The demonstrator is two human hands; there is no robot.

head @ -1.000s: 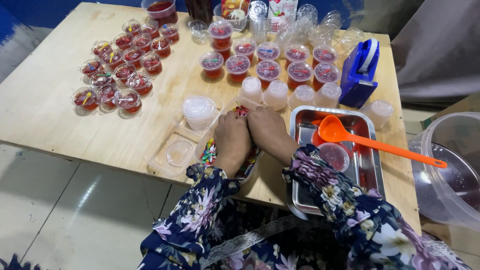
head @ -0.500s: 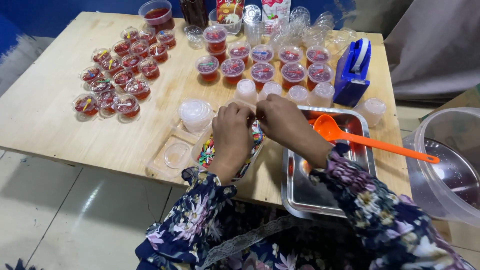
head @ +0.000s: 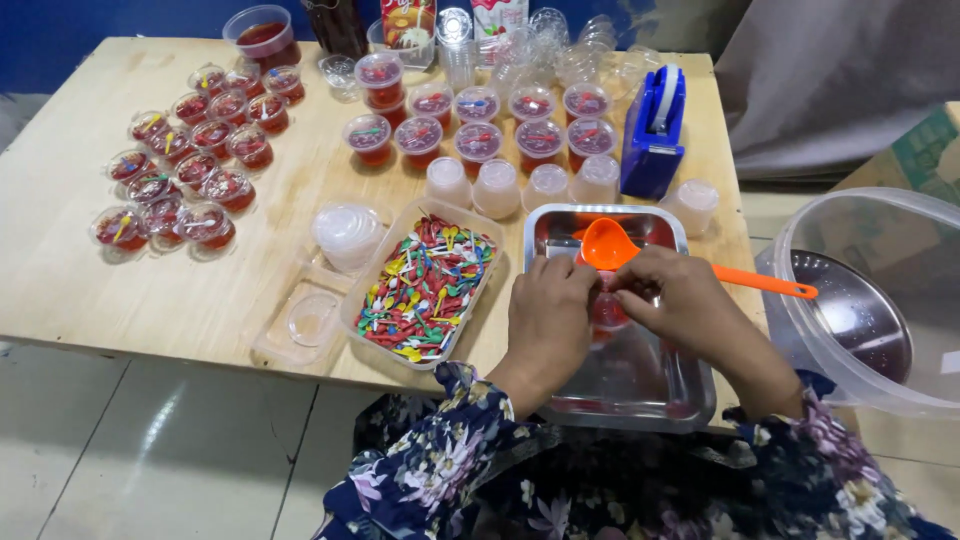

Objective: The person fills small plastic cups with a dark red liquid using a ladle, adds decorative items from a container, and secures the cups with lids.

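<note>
Over the steel tray (head: 640, 385), near the right end of the wooden table (head: 150, 290), both hands meet above a small clear cup of red jelly (head: 607, 312); the left hand (head: 548, 325) curls its fingers (head: 583, 283) together at the cup's left rim, and the right hand (head: 675, 300) pinches thumb and forefinger at its far rim — whether anything small is held between them cannot be told. Round and shallow, the cup shows glossy red and is mostly hidden by the knuckles; it sits inside the tray, just near of the bowl of an orange ladle (head: 605, 243), whose handle runs right past the tray's edge.

Left of the tray lies one clear tub of tiny coloured spoons (head: 425, 285) — red, yellow, green, blue; further left, a stack of clear lids (head: 347, 233) and a flat plastic tray (head: 300, 325). Beyond the tray stand five upturned frosted cups (head: 497, 187); behind them roughly ten lidded jelly cups (head: 478, 140); at the far left a cluster of about fourteen sealed cups (head: 190, 165). One blue tape dispenser (head: 655, 135) stands far right; a large clear tub (head: 880, 300) sits off the table's right side.
</note>
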